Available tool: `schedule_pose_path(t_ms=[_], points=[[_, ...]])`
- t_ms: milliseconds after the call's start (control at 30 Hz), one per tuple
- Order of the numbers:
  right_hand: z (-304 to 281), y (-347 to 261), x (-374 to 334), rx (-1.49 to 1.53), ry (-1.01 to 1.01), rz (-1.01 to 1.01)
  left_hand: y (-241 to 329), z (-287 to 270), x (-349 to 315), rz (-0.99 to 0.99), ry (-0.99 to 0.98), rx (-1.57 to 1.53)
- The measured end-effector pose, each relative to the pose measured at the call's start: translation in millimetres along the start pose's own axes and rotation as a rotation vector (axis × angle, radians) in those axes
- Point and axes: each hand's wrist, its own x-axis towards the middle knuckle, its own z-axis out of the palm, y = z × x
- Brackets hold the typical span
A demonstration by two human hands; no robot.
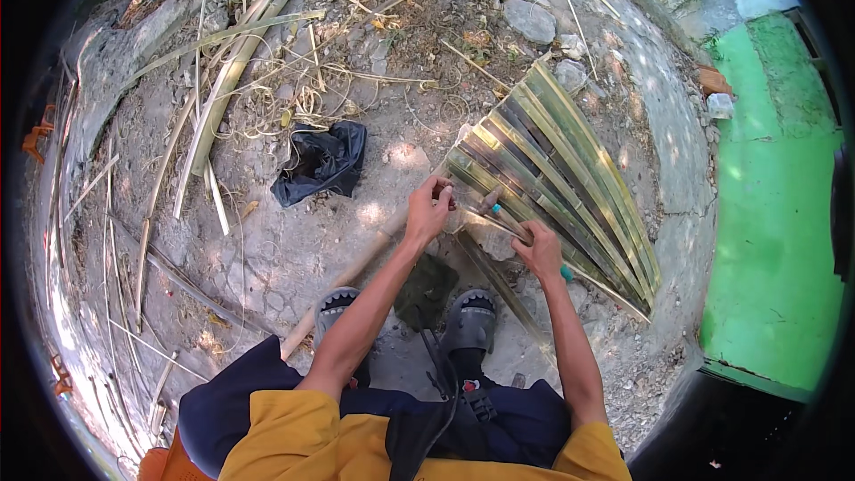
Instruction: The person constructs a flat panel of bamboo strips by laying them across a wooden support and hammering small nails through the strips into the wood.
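Observation:
A panel of split bamboo slats (557,174), green and brown, spreads like a fan at right of centre, its near edge beside my hands. My right hand (539,252) is closed round the handle of a small hammer (490,201) with turquoise parts; its head points up and left, close to the slats. At the panel's near left corner, my left hand (431,210) has its fingers pinched together, and whatever they hold is too small to make out. Between my arms, a bamboo strip (503,289) lies slanting on the ground.
A black plastic bag (321,162) stands left of my left hand. Bamboo poles (233,67) and shavings (321,93) lie beyond it. A pale pole (361,254) slants past my left foot. Several thin strips (111,258) cover the far left. A green wall (766,214) borders the right.

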Motion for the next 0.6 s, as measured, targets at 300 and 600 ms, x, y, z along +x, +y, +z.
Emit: schedule_pose_path(t_ms=[300,600], points=[[29.6,-48.1,22.3,-0.068,0.114,0.088,13.3,-27.7,29.3,0.01,0.121,-0.012],[43.2,-69.9,28.1,0.021,0.224,0.124,0.4,-39.7,44.2,0.049,0.097,0.086]])
